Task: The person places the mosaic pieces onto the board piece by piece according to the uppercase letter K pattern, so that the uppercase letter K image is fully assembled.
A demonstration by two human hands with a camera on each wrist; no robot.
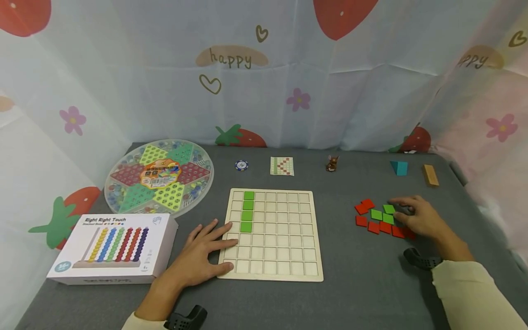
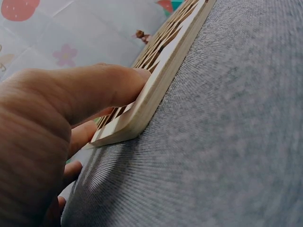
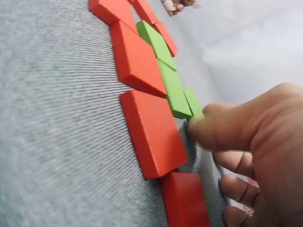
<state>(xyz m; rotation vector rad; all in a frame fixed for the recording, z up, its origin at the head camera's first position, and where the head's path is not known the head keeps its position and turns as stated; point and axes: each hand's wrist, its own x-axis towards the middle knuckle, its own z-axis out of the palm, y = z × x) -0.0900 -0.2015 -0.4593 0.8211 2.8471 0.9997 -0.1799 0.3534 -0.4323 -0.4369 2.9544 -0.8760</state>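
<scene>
A pale wooden grid board (image 1: 284,250) lies in the middle of the table, with several green squares (image 1: 246,215) in one column near its left side. My left hand (image 1: 200,259) is spread over the board's left edge; in the left wrist view the thumb (image 2: 109,87) presses on the rim near a corner. To the right, my right hand (image 1: 422,217) reaches over loose tiles. Its thumb and index finger straddle a green tile (image 1: 389,209), fingertips right at its edges. Two more green tiles (image 1: 376,214) and several red tiles (image 3: 154,135) lie around it.
At left stand a boxed bead toy (image 1: 119,247) and a round Chinese checkers set (image 1: 194,192). Along the back lie a poker chip (image 1: 241,165), a pattern card (image 1: 282,166), a mouse figurine (image 1: 332,163), a blue block (image 1: 399,168) and a wooden block (image 1: 431,175).
</scene>
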